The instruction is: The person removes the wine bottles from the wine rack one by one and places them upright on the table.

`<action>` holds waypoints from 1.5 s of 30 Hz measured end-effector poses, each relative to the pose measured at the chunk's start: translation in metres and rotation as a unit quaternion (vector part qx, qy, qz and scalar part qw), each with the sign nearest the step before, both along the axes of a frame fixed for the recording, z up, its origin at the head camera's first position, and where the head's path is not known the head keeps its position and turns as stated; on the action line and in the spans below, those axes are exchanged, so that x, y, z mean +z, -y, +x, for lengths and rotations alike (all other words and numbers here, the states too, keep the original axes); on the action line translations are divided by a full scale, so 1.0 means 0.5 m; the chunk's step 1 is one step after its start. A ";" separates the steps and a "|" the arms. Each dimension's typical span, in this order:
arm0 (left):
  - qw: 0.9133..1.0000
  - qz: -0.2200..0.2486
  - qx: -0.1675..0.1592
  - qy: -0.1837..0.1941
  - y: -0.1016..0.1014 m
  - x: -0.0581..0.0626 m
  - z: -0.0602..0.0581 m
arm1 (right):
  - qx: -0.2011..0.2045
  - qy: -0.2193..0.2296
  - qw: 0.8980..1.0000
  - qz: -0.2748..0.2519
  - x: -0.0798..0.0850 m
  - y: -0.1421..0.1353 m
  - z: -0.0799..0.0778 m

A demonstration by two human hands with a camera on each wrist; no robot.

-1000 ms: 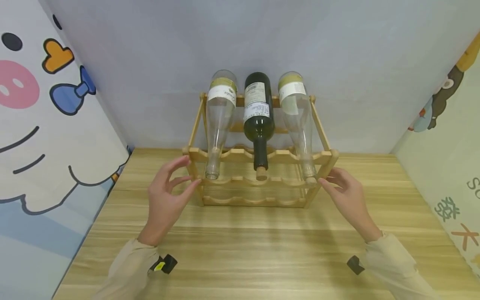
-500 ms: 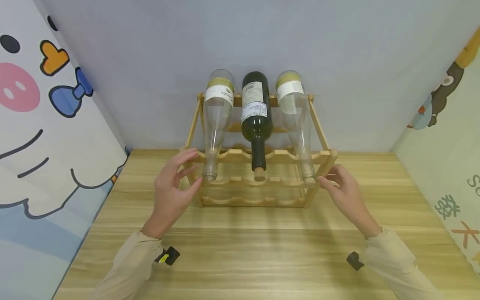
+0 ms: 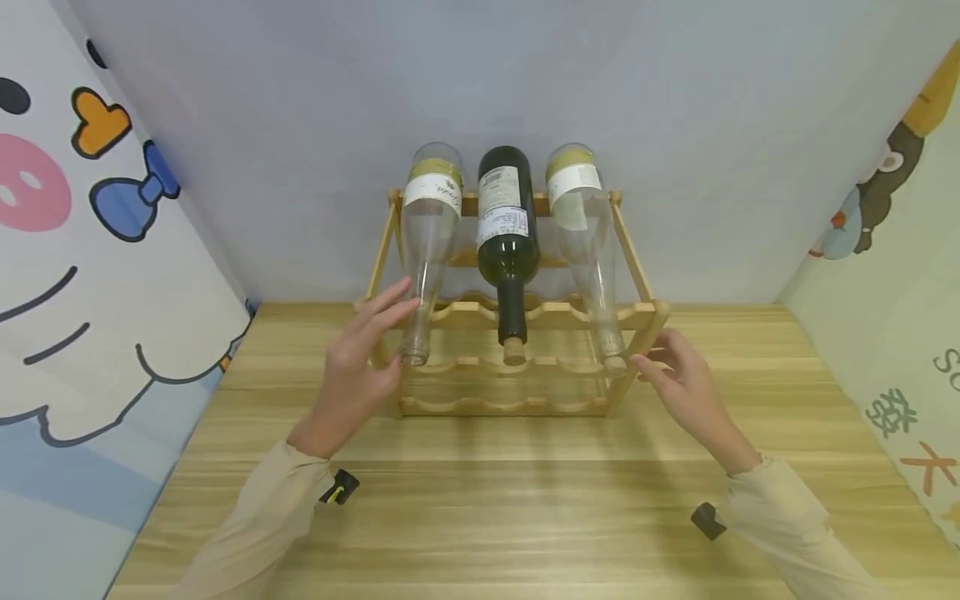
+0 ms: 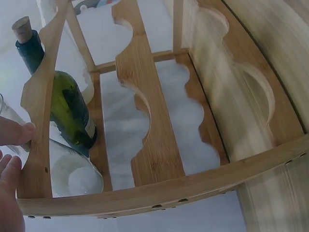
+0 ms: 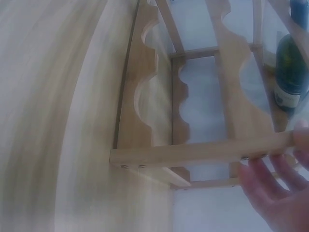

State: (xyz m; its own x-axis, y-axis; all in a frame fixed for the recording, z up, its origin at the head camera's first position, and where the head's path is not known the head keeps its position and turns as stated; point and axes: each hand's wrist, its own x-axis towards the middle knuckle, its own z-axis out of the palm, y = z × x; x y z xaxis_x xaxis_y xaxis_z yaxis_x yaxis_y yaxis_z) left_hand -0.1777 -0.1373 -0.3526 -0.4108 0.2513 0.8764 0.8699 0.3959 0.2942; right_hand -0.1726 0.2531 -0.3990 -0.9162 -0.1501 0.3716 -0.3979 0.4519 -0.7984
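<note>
A wooden rack (image 4: pixel 149 130) fills most of the frame, its scalloped slats running from top to bottom and a rail with dark screw holes curving across the lower part. At the left edge is the left hand (image 4: pixel 9 193), one fingertip reaching over the leftmost slat; whether it touches the glass is unclear. Behind that slat, a green bottle (image 4: pixel 70 111) lies tilted, its cork (image 4: pixel 21 30) pointing to the upper left. A clear bottle (image 4: pixel 79 176) lies at lower left, partly hidden by the slat. Wood-grain tabletop (image 4: pixel 285 29) shows at upper right.
</note>
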 end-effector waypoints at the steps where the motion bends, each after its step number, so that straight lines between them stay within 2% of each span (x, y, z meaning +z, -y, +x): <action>1: 1.000 -0.008 0.003 -0.007 0.000 0.001 -0.003 | 0.001 0.001 1.000 -0.002 0.000 0.001 -0.001; 8: 0.997 -0.073 -0.021 -0.029 0.005 0.010 -0.020 | 0.006 0.001 1.000 -0.013 0.000 0.005 -0.003; 13: 0.991 -0.131 -0.016 -0.033 0.010 0.018 -0.027 | 0.008 0.001 1.000 -0.016 0.001 0.006 -0.002; 16: 0.988 -0.148 -0.012 -0.034 0.012 0.021 -0.032 | 0.010 0.000 1.000 -0.018 0.001 0.007 -0.002; 21: 0.986 -0.160 -0.026 -0.036 0.018 0.023 -0.038 | 0.012 -0.002 1.000 -0.024 0.000 0.007 0.001; 29: 0.986 -0.142 -0.057 -0.068 0.016 0.027 -0.041 | 0.010 0.001 1.000 -0.029 -0.004 0.006 0.002; 34: 0.988 -0.112 -0.060 -0.091 0.006 0.027 -0.042 | 0.010 -0.001 0.999 -0.031 -0.007 0.006 0.001; 42: 0.989 -0.085 -0.067 -0.097 -0.002 0.025 -0.041 | 0.014 -0.008 1.000 -0.018 -0.014 0.002 0.000; 45: 0.991 -0.062 -0.068 -0.101 -0.006 0.027 -0.039 | 0.015 -0.010 1.000 -0.019 -0.016 0.001 -0.002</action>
